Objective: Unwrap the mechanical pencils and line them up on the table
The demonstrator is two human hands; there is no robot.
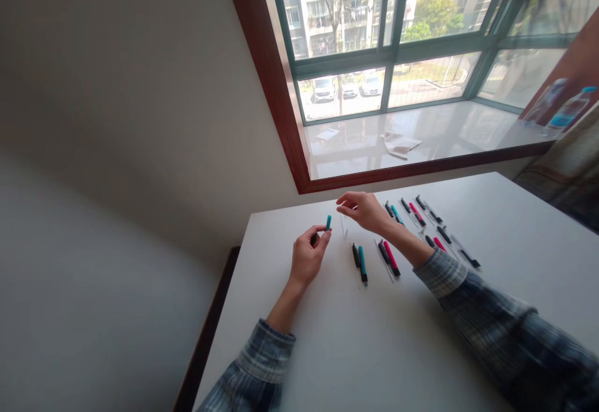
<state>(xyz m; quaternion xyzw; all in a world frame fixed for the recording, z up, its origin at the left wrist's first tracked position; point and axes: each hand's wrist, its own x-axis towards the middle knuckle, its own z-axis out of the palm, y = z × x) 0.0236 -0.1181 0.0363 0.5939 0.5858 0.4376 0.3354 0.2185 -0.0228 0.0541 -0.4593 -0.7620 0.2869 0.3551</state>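
Note:
My left hand (pixel 309 255) is closed around a teal pen barrel (pixel 329 222), which stands up between thumb and forefinger. A black pen part (pixel 314 238) shows inside the same hand. To its right, my right hand (pixel 361 208) hovers over the far part of the table with thumb and fingers apart; I see nothing between them. Just below its fingertips lies a thin clear pen refill (pixel 345 231). Nearer to me are a black pen part (pixel 356 256) beside a teal barrel (pixel 362 263), and a pink barrel (pixel 392 258) beside a black part (pixel 384 253).
More pen parts, among them a pink barrel (pixel 417 213) and a black part (pixel 444 234), lie in groups beyond my right forearm. The white table (pixel 346 349) meets a wall and a window sill (pixel 355 150), where a cloth (pixel 400 145) and plastic bottles (pixel 571 110) rest.

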